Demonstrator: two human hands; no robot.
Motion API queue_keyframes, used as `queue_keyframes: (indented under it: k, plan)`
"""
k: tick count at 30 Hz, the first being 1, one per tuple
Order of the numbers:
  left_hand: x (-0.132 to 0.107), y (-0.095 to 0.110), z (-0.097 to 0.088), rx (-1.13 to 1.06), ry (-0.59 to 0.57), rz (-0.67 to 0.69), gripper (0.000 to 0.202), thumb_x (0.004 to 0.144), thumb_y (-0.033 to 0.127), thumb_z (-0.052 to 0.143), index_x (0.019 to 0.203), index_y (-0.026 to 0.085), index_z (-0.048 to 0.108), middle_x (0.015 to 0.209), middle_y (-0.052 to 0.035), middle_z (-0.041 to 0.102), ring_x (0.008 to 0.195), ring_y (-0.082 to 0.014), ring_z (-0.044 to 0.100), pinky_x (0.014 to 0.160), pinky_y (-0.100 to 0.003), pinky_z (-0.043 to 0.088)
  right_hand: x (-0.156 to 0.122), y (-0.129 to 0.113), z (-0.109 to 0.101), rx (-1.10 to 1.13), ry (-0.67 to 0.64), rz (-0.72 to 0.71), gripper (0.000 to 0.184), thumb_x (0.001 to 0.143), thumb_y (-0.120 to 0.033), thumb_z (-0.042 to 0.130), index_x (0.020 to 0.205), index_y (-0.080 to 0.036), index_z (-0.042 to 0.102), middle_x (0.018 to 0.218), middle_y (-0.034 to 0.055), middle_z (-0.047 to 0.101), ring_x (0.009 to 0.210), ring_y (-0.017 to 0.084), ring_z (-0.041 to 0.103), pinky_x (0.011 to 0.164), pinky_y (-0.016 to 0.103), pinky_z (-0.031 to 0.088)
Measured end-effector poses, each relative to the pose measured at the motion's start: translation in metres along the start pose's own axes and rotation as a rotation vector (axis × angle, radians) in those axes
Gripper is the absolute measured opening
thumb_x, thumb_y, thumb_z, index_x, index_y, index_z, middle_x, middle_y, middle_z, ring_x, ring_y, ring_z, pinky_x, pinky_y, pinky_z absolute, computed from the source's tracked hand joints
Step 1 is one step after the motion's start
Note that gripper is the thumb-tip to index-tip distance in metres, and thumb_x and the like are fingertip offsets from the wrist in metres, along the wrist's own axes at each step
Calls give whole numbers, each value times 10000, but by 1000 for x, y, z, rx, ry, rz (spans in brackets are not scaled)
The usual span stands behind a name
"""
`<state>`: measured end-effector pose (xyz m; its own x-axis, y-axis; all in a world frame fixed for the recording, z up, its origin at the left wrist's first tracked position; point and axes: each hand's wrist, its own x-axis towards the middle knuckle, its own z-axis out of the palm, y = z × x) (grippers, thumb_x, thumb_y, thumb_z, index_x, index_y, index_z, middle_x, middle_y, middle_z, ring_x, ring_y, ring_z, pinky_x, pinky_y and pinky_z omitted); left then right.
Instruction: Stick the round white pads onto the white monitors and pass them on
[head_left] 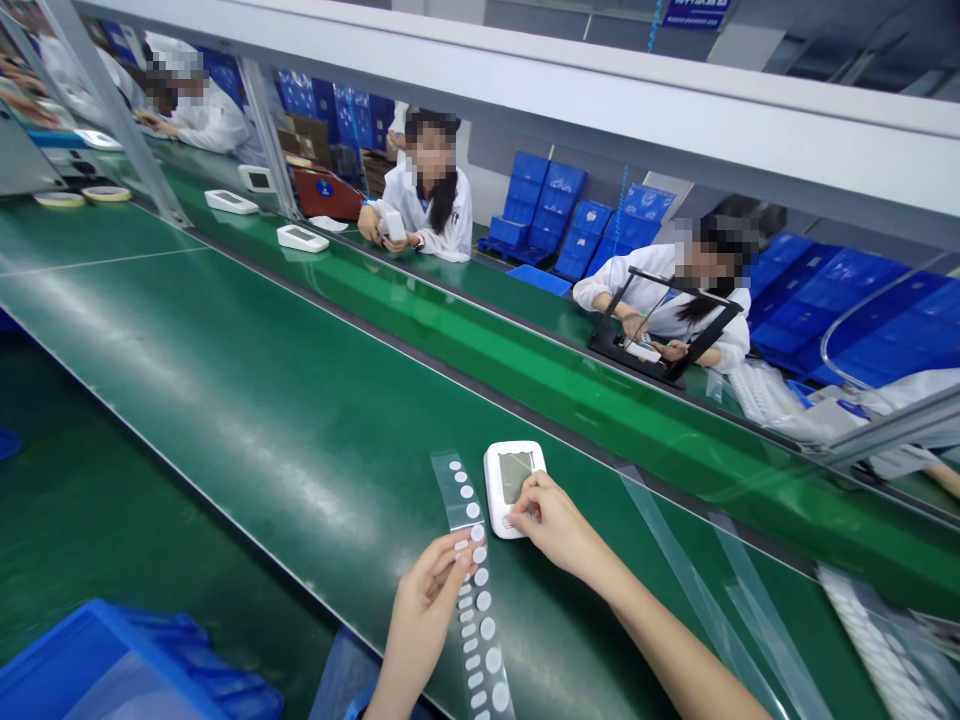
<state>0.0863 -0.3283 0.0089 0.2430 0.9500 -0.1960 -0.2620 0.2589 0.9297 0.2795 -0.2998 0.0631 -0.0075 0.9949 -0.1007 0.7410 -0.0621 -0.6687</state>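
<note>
A clear strip of round and oval white stickers (487, 629) lies lengthwise along the front of the green bench. My left hand (425, 592) pinches the strip between thumb and fingers near its upper part. Just right of the strip, a white device with a grey screen (516, 470) rests face up. The fingertips of my right hand (551, 520) are pinched together over its lower right face, by the buttons. Whatever they may hold is too small or hidden to make out.
Beyond the green bench (247, 380) runs a conveyor belt (420, 305) carrying white devices (302, 238). Several co-workers in white coats sit across it. Clear plastic strips (697, 580) lie to the right. A blue crate (97, 660) stands lower left, and a metal beam (525, 70) crosses overhead.
</note>
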Motion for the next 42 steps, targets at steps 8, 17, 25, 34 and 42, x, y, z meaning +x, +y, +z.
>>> queue_keyframes:
  k: [8,17,25,34,42]
  plan:
    - [2,-1,0,27,-8,-4,430,771,496,688,1034,156,674,1059,-127,733,1042,-294,661,898,-349,536,-3,-2,4,-5,32,4,139,799,-121,620,677,-180,592,902,14,524,755,146,544,700,287,418]
    - [-2,1,0,21,6,-3,429,750,493,710,1026,165,684,1044,-123,738,1021,-297,671,905,-366,534,-7,3,8,38,85,-26,79,792,-128,601,746,-183,567,973,15,491,768,140,547,711,288,434]
    - [1,1,1,18,22,12,437,726,497,733,1010,166,701,1018,-124,746,994,-297,682,889,-365,547,-2,13,1,245,96,1,64,800,-204,622,811,-194,560,882,-11,471,586,99,451,578,249,398]
    - [2,0,1,-151,-83,-97,450,690,424,798,1030,164,662,1078,-129,729,1067,-289,648,944,-377,502,-9,5,12,139,160,-76,110,758,-182,694,803,-207,597,941,2,521,759,150,543,701,281,423]
    - [1,11,6,-191,-120,-114,276,687,359,811,834,163,682,866,-70,756,835,-217,689,800,-288,505,-27,-12,46,362,240,-390,116,859,-173,627,794,-215,714,1006,52,581,816,153,584,787,301,472]
